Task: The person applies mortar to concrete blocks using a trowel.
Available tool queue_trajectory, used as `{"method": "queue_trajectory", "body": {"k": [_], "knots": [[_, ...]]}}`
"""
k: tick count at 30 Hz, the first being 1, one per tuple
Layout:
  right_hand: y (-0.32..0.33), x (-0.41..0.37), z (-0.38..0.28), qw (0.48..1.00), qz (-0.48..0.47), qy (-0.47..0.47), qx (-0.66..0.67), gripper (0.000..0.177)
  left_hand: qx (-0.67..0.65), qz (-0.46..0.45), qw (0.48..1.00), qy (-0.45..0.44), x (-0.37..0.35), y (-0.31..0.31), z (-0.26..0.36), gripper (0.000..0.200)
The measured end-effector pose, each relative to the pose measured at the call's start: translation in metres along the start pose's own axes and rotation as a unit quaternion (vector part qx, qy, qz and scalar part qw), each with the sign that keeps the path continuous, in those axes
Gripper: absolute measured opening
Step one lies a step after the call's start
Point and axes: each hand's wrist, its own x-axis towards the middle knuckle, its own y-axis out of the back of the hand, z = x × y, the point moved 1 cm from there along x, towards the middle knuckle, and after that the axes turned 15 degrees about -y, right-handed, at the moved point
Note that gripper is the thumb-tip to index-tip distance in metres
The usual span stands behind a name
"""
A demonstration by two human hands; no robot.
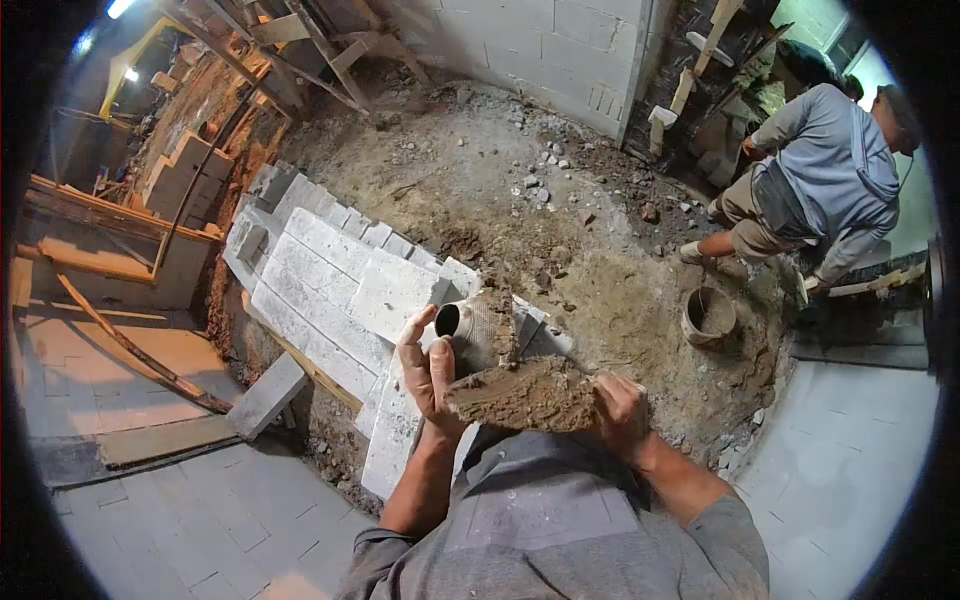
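My left hand (430, 370) is wrapped round a pale, textured cylindrical piece (478, 330) with a dark round opening facing left. Mortar clings to its right end. Just below it lies a flat tool (525, 396) thickly covered in brown mortar, held in front of my chest. My right hand (622, 412) is closed at the tool's right end; its handle is hidden in my fingers. The tool's left end reaches close to my left palm. Behind both hands, pale blocks (320, 275) are stacked on boards.
A bucket (708, 315) stands on the dirt floor at right. Beyond it a person in a light blue hoodie (825, 160) bends beside a wall. Block walls (570, 45) rise at the back. A single block (267, 396) leans at left, near a curved strip (135, 350).
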Motion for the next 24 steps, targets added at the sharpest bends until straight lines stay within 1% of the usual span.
{"method": "queue_trajectory", "body": {"k": [1, 2, 3, 4, 6, 7, 8, 9, 10, 11, 12, 13, 14, 15, 16, 17, 18, 19, 20, 21, 22, 24], "knots": [[0.001, 0.0, 0.001, 1.0, 0.0, -0.002, -0.002, 0.041, -0.02, 0.0, 0.999, 0.03, -0.001, -0.003, -0.003, 0.039], [0.002, 0.0, 0.003, 0.999, -0.024, -0.024, -0.018, 0.039, -0.04, 0.0, 0.997, 0.059, -0.002, -0.006, -0.006, 0.039], [0.002, 0.001, 0.005, 0.997, -0.05, -0.045, -0.034, 0.036, -0.052, -0.001, 0.996, 0.075, -0.003, -0.009, -0.007, 0.04], [-0.001, 0.001, 0.01, 0.997, -0.049, -0.048, -0.036, 0.036, -0.063, -0.002, 0.994, 0.09, -0.004, -0.013, -0.009, 0.04], [-0.007, 0.001, 0.019, 0.996, -0.038, -0.078, 0.009, 0.024, 0.016, -0.02, 1.0, -0.018, -0.008, -0.016, -0.008, 0.04], [-0.006, 0.001, 0.022, 0.996, -0.042, -0.082, 0.01, 0.024, -0.009, -0.018, 0.999, 0.034, -0.016, -0.011, -0.014, 0.041], [-0.004, 0.008, 0.027, 0.98, -0.083, -0.176, 0.031, 0.019, -0.007, -0.019, 0.999, 0.036, -0.019, -0.011, -0.013, 0.041], [-0.003, 0.012, 0.031, 0.955, -0.121, -0.266, 0.051, 0.015, 0.005, -0.022, 1.0, 0.009, -0.022, -0.014, -0.012, 0.042], [-0.006, 0.011, 0.035, 0.955, -0.123, -0.265, 0.052, 0.015, 0.019, -0.023, 0.999, -0.016, -0.024, -0.015, -0.011, 0.043], [-0.01, 0.011, 0.04, 0.969, -0.078, -0.228, 0.047, 0.014, 0.057, -0.052, 0.996, -0.035, -0.024, -0.012, -0.011, 0.045], [-0.011, 0.011, 0.043, 0.98, -0.034, -0.191, 0.042, 0.014, 0.06, -0.051, 0.996, -0.033, -0.024, -0.01, -0.011, 0.045], [-0.007, 0.009, 0.045, 0.991, -0.031, -0.129, 0.029, 0.022, 0.044, -0.034, 0.998, -0.023, -0.022, -0.01, -0.011, 0.045], [-0.004, 0.009, 0.037, 0.99, -0.036, -0.129, 0.031, 0.022, 0.03, -0.017, 0.999, -0.01, -0.023, -0.009, -0.01, 0.045], [-0.002, 0.01, 0.025, 0.994, -0.017, -0.096, 0.048, 0.024, 0.014, -0.004, 1.0, 0.02, -0.021, -0.009, -0.006, 0.045], [0.004, 0.013, 0.014, 0.996, 0.008, -0.061, 0.063, 0.027, 0.013, -0.005, 1.0, 0.018, -0.021, -0.008, -0.008, 0.045], [0.016, 0.016, 0.005, 0.992, -0.058, -0.075, 0.089, 0.031, 0.006, 0.002, 1.0, 0.024, -0.021, -0.007, -0.012, 0.045], [0.013, 0.015, 0.008, 0.992, -0.057, -0.074, 0.088, 0.031, 0.0, 0.009, 0.999, 0.031, -0.021, -0.006, -0.013, 0.045], [0.009, 0.012, 0.011, 0.994, -0.059, -0.025, 0.093, 0.032, -0.016, 0.005, 0.998, 0.061, -0.021, -0.005, -0.01, 0.044], [0.006, 0.009, 0.014, 0.993, -0.061, 0.025, 0.098, 0.034, -0.016, 0.006, 0.998, 0.06, -0.02, -0.006, -0.011, 0.044], [0.007, 0.006, 0.015, 0.995, -0.085, 0.008, 0.061, 0.036, -0.001, 0.01, 0.999, 0.03, -0.02, -0.006, -0.011, 0.044], [0.003, 0.005, 0.02, 0.994, -0.086, 0.009, 0.062, 0.036, 0.015, 0.014, 1.0, 0.002, -0.019, -0.006, -0.011, 0.044], [-0.007, 0.007, 0.028, 0.988, -0.116, -0.04, 0.093, 0.031, 0.026, 0.019, 0.999, 0.007, -0.019, -0.005, -0.009, 0.044]]}}
